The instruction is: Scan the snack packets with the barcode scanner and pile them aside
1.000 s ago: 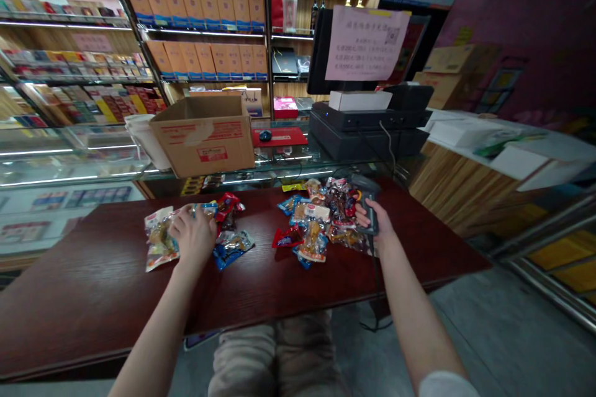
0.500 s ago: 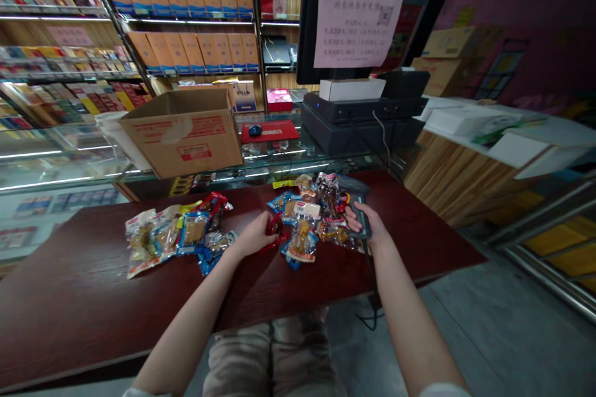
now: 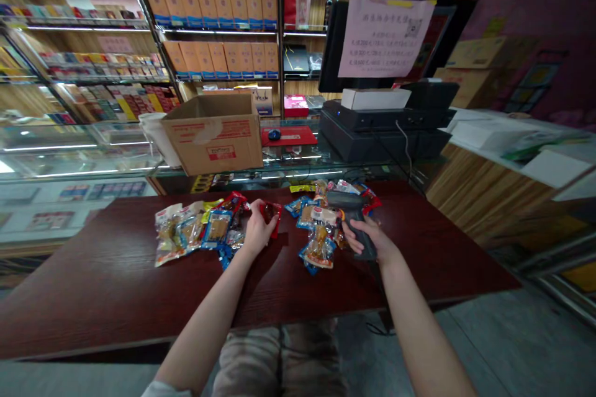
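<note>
My left hand is closed on a red snack packet with dark contents, at the right edge of the left pile. That pile holds several sealed snack packets, among them a large clear one and a blue-edged one. My right hand grips the handle of a dark barcode scanner, its head pointing left over the right pile. In the right pile lie several more packets, including a clear one with brown food at the near side. The scanner partly covers packets behind it.
The packets lie on a dark red-brown tabletop. Behind it, an open cardboard box stands on a glass counter, near a mouse on a red mat. A black cash drawer sits below a monitor with a paper sign.
My left hand has carried the red packet leftward from the right pile to the left pile. The scanner has lifted and turned left in my right hand. The camera view has shifted.
</note>
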Tool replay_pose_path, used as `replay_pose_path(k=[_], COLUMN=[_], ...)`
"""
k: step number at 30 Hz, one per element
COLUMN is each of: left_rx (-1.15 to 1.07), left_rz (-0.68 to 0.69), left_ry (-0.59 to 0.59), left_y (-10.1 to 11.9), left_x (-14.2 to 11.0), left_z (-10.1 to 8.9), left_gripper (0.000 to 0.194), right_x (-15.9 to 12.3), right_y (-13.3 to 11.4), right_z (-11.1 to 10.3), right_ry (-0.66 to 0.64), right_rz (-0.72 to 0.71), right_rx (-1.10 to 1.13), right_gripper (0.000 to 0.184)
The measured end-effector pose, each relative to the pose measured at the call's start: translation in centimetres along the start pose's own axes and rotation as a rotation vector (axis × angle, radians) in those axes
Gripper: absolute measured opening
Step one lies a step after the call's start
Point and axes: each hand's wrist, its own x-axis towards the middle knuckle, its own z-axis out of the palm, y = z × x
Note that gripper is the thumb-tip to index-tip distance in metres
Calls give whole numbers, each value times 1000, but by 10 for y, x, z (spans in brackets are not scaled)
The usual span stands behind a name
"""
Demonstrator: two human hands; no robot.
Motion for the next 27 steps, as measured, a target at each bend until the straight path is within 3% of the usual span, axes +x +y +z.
replay_pose_path(k=[3,11,17,27], left_rx=[50,17,8,218], left_rz=[64,73,-54,-84], left_ry=[-19,-21,-95,-142], left_y=[0,-1,1,10], left_x=[1,3,3,-2], left_z=[-7,-12,-13,-10], left_gripper=[43,59,79,78], right_x=[7,45,57,52], right_y=[0,10,31,43], right_z=[23,57,61,54], right_ry=[-19,-14,-55,-85], right_rz=[42,36,78,38], right_rx=[-92,-124,-67,-25], right_gripper=[25,29,32,32])
